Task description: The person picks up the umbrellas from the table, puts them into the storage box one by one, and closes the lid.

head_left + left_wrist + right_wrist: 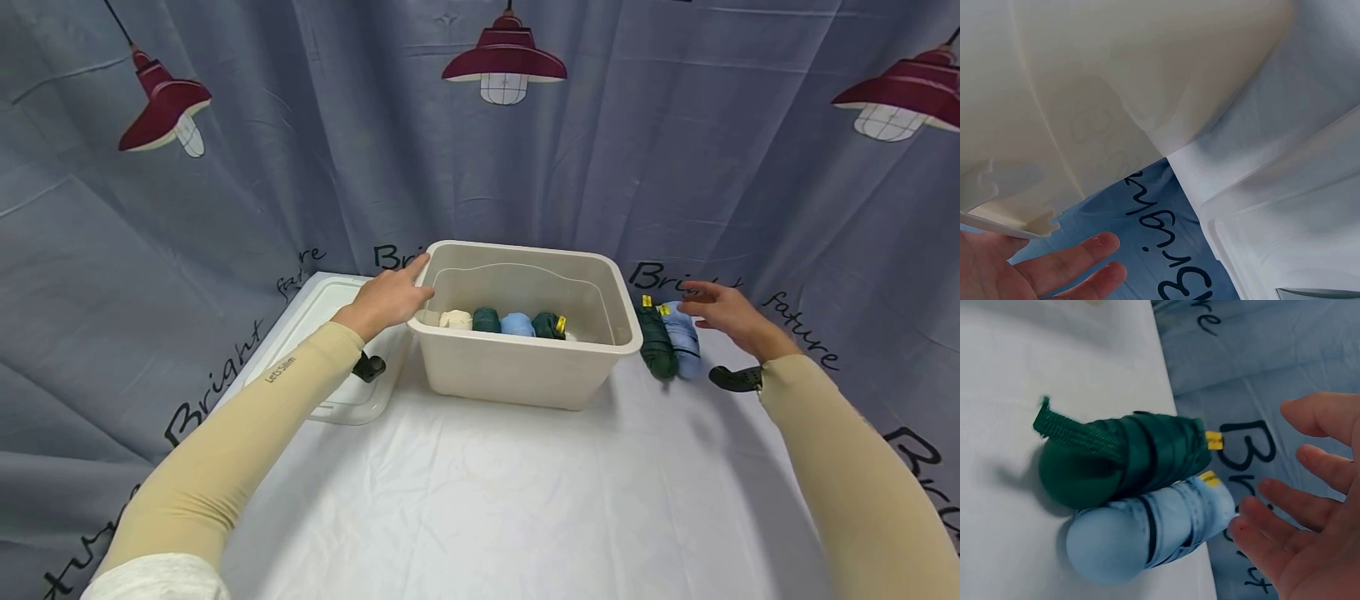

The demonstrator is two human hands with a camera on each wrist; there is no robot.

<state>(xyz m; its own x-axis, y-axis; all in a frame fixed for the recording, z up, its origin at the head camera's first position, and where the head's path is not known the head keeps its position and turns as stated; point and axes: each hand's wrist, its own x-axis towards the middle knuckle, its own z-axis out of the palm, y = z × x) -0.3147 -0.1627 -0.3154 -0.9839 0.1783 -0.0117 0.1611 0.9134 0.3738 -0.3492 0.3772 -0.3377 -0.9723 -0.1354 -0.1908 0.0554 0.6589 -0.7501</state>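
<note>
My left hand [386, 300] rests at the left rim of a cream plastic storage box [510, 371], its index finger and thumb at the edge. In the left wrist view two of its fingers [1072, 256] stretch out straight, below the rim and outside the wall. To the right of the box lie a dark green folding umbrella [1147, 450] with a woven strap and a light blue folding umbrella [1166, 525], side by side, yellow tags at their tips. My right hand [723, 312] hovers beside their tagged ends, fingers spread, holding nothing.
Inside the box sit a cream roll [455, 320], a green one [486, 320], a blue one [517, 325] and another green one [546, 326] with a yellow tag. A white lid [367, 404] lies left of the box. A printed curtain [360, 167] hangs behind the white-covered table [510, 492].
</note>
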